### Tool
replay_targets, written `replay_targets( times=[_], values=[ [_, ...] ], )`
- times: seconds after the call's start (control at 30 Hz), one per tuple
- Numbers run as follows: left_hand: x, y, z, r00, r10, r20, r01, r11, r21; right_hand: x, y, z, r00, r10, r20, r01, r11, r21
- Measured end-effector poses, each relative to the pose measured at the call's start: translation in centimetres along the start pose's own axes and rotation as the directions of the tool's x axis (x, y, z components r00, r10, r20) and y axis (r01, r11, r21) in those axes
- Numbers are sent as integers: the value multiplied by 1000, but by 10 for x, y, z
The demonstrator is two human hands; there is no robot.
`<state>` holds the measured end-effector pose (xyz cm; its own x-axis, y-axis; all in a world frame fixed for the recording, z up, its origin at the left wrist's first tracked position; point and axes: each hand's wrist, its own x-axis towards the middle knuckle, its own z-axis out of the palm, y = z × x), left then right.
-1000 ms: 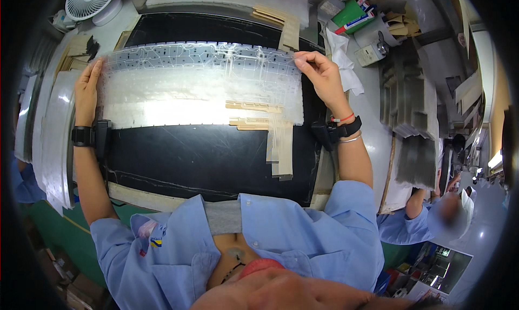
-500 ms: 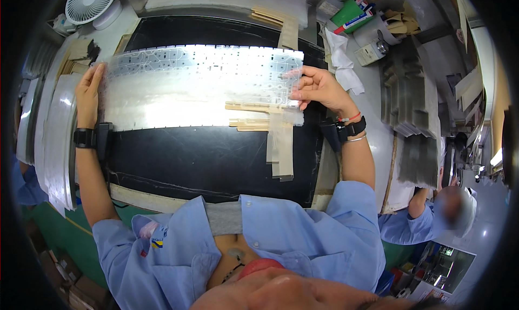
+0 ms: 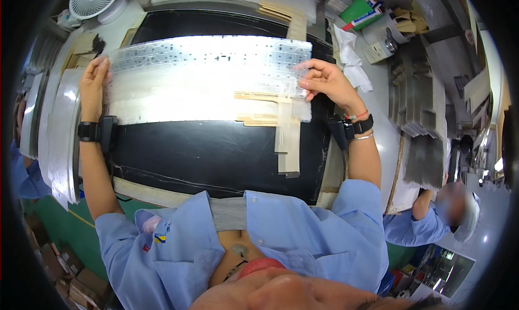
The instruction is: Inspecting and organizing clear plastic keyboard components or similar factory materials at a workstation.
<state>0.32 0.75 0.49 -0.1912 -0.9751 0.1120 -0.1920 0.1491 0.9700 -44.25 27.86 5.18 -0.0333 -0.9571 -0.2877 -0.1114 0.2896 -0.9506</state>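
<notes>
A thin, shiny sheet [image 3: 178, 88], silvery and partly see-through, is stretched between my hands above a black work surface [image 3: 200, 153]. Rows of dark dots and fine lines run along its far side, and bright glare washes out much of the rest. My left hand [image 3: 96, 75] pinches the sheet's left edge between thumb and fingers. At the right edge, my right hand [image 3: 324, 80] grips it with the thumb near and bent fingers beyond. Tan tape-like strips [image 3: 288, 142] lie at the sheet's near right part and reach down over the black surface.
Stacked sheets stand left [image 3: 64, 131] and right [image 3: 419, 110]. A white fan [image 3: 94, 1] is at the far left. Far right are a green cup of markers [image 3: 361, 12], a metal-topped bottle [image 3: 381, 49] and crumpled white cloth [image 3: 354, 67]. Another person [image 3: 416, 223] works at the right.
The whole view has shifted slightly. Both hands have carried the sheet a little away from me, still gripping its two ends. Glare now covers more of its surface.
</notes>
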Motion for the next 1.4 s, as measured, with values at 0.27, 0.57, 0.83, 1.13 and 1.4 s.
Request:
replay_targets(
  times=[0.27, 0.57, 0.83, 1.13, 1.4],
  values=[
    [-7, 15, 6, 990, 73, 120, -71, 997, -22, -1, 12, -13, 993, -84, -80, 80, 995, -57],
    [-19, 26, 5, 979, 62, 192, -61, 998, -14, 10, 26, -24, 952, -143, -270, 150, 989, 5],
    [-31, 41, 16, 956, 62, 287, -41, 996, -81, 4, 31, -44, 935, -102, -340, 158, 978, 140],
    [-22, 39, 3, 910, 222, 349, -376, 798, 471, 73, 15, -84, 926, -133, -355, 324, 762, 561],
    [-16, 31, -3, 835, 296, 463, -527, 671, 522, 27, 0, -15, 915, -381, -133, 231, 765, -601]
  ],
)
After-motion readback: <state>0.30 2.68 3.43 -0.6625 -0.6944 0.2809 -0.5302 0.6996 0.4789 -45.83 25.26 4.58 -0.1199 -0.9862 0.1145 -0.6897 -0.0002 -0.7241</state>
